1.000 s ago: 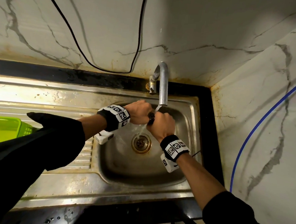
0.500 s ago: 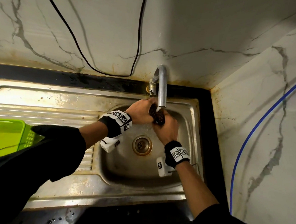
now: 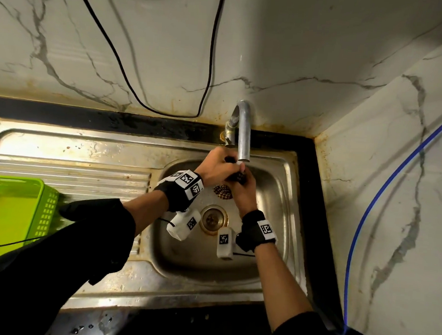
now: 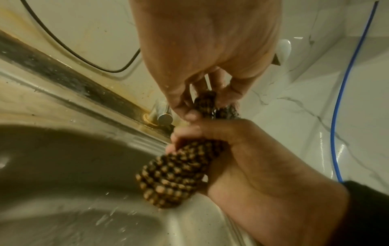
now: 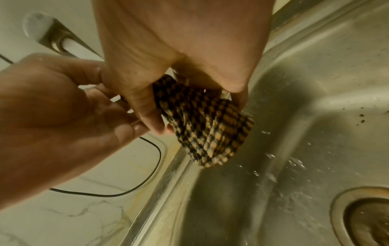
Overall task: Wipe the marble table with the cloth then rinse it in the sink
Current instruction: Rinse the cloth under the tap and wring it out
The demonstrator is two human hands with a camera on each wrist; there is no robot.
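Observation:
A brown-and-black checked cloth [image 3: 222, 192] is bunched into a twisted roll just under the tap spout [image 3: 244, 143], over the steel sink [image 3: 277, 196]. My left hand [image 3: 218, 167] pinches the cloth's upper end [image 4: 205, 103] with curled fingers. My right hand [image 3: 240, 190] grips the roll lower down, and the cloth's free end [image 4: 174, 178] sticks out below its fist. In the right wrist view the cloth [image 5: 206, 131] fans out under my right hand [image 5: 189, 93], with my left hand [image 5: 63, 108] beside it. Water drops fall into the basin.
The drain [image 3: 213, 218] lies below the hands. A green plastic basket [image 3: 13, 206] stands on the ribbed drainboard at the left. A black cable [image 3: 211, 63] hangs on the marble back wall and a blue hose [image 3: 384, 190] runs down the right wall.
Both hands have risen toward the back of the basin, close under the spout. The cloth's lower end now hangs out below the right fist.

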